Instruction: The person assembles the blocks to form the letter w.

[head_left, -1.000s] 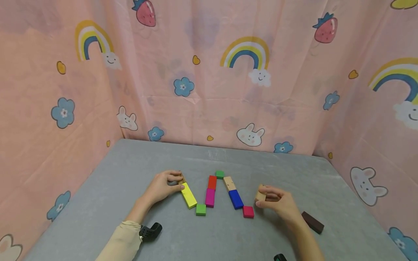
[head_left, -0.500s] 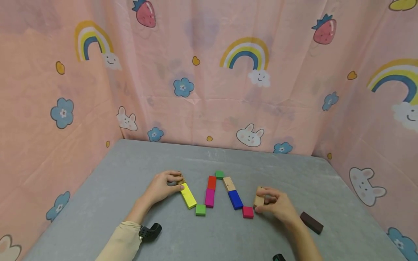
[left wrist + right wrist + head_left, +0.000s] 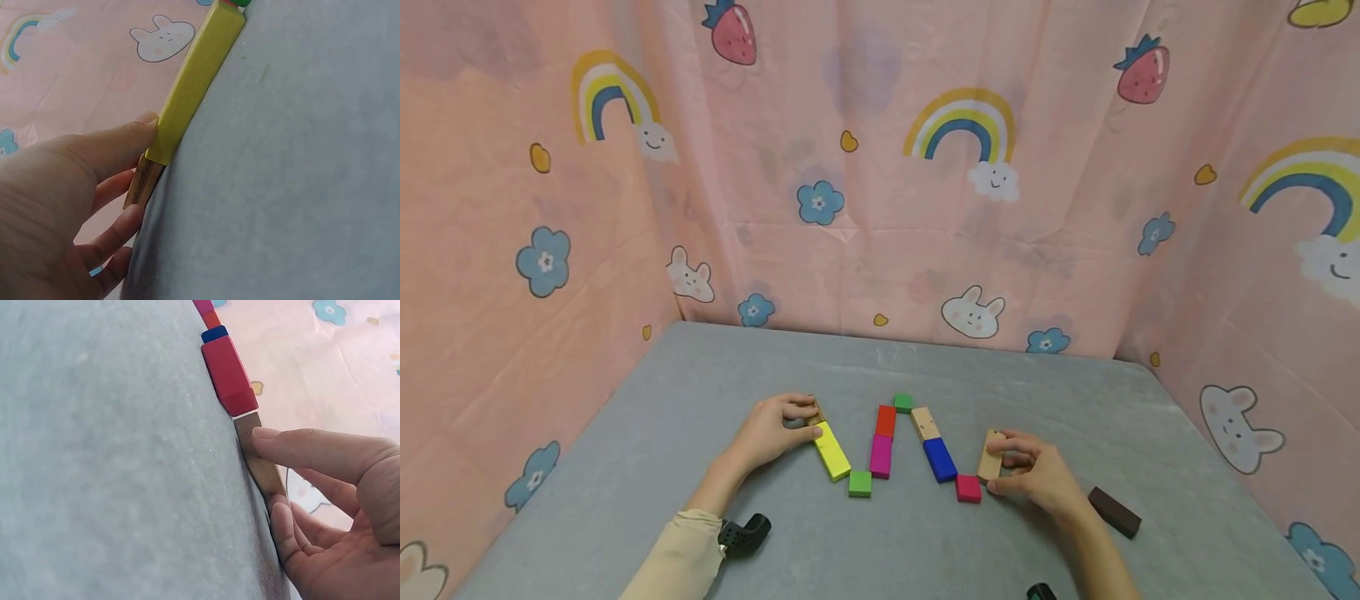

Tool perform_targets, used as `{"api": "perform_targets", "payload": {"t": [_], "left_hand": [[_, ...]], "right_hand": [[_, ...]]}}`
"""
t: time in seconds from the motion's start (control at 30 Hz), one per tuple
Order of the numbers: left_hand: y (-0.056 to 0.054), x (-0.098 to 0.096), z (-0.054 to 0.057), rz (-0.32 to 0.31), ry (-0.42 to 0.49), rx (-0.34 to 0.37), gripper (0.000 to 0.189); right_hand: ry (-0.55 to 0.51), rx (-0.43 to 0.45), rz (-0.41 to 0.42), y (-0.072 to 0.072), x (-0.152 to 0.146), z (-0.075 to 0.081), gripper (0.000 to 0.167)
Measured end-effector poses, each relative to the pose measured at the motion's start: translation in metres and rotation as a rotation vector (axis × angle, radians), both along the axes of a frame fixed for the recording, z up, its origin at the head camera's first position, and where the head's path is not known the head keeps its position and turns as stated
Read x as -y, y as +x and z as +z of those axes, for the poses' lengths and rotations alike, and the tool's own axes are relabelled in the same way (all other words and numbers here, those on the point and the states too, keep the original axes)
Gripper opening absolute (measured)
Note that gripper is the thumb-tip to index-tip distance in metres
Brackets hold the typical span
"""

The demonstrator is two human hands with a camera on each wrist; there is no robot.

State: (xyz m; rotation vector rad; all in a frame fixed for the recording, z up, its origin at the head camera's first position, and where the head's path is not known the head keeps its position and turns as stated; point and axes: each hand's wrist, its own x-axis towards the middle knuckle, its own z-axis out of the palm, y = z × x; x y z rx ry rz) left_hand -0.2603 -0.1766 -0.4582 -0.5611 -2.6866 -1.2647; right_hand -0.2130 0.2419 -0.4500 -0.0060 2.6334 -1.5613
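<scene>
A zigzag row of coloured wooden blocks lies on the grey table point(image 3: 925, 550). My left hand point(image 3: 771, 432) is at the row's left end, its fingers about the brown wooden block point(image 3: 145, 181). The thumb touches the adjoining yellow block point(image 3: 832, 452) near their joint. At the right end, my right hand point(image 3: 1037, 475) pinches a plain wooden block point(image 3: 988, 462) between thumb and fingers. In the right wrist view this block stands close to the red block point(image 3: 228, 372), with a thin pale gap between them. Its far side is hidden by the fingers.
Between the hands lie green point(image 3: 860, 483), magenta point(image 3: 881, 457), orange-red point(image 3: 886, 421), second green point(image 3: 903, 403), light wood point(image 3: 925, 423) and blue point(image 3: 939, 460) blocks. A dark brown block point(image 3: 1115, 512) lies apart at right. A patterned pink curtain point(image 3: 880, 208) surrounds the table.
My right hand has moved slightly left with the plain wooden block, bringing it down beside the red block and tilting it. The left hand stays in place.
</scene>
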Motion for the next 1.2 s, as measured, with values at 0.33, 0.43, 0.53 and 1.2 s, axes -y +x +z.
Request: {"api": "perform_targets", "payload": {"t": [0.33,0.43,0.53,1.2], "left_hand": [[-0.0004,0.003,-0.0013,-0.005,0.008,-0.002,0.04],[-0.0007,0.0025,-0.0005,0.0,0.008,0.002,0.041],[-0.0011,0.0023,-0.0012,0.002,0.0,0.0,0.041],[-0.0022,0.0007,-0.0034,0.022,-0.015,-0.004,0.041]], "right_hand": [[-0.006,0.012,0.018,-0.0015,0.0,-0.0027,0.051],[-0.027,0.007,0.026,-0.0007,0.0,-0.0018,0.051],[-0.035,0.001,0.031,-0.0006,-0.0004,-0.002,0.051],[-0.017,0.002,0.066,-0.0001,-0.0039,0.0002,0.044]]}}
